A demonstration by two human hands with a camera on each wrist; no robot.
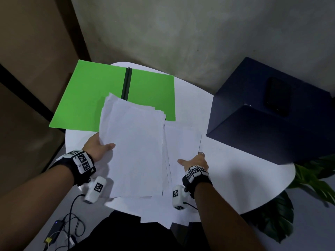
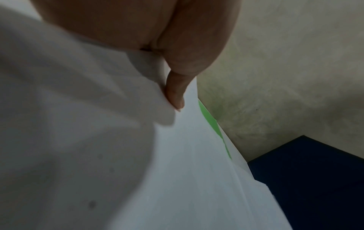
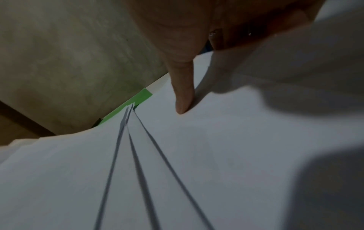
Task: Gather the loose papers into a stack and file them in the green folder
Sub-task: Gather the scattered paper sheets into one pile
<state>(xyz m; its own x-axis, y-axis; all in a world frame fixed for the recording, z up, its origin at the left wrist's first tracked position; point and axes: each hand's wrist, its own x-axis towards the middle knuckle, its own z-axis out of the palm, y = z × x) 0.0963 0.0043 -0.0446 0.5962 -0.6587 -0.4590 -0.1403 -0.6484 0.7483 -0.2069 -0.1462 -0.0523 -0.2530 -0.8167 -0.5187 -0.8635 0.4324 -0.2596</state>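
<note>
The green folder (image 1: pixel 90 98) lies open at the far left of the round white table (image 1: pixel 226 169), its black spine (image 1: pixel 127 82) facing up. A fanned stack of white papers (image 1: pixel 134 142) overlaps the folder's near edge. My left hand (image 1: pixel 97 147) grips the stack's left edge, thumb (image 2: pixel 175 93) on top and fingers hidden beneath. My right hand (image 1: pixel 195 161) pinches the lower sheets (image 1: pixel 183 140) that stick out to the right, thumb (image 3: pixel 184 93) pressed on top. Further loose sheets (image 1: pixel 159 214) hang over the table's near edge.
A dark blue box (image 1: pixel 262 124) stands at the table's right with a black phone (image 1: pixel 277 96) on top. Green plant leaves (image 1: pixel 308 178) show below the right rim. Cables and an adapter (image 1: pixel 68 223) lie on the floor at the lower left. A wall rises behind the table.
</note>
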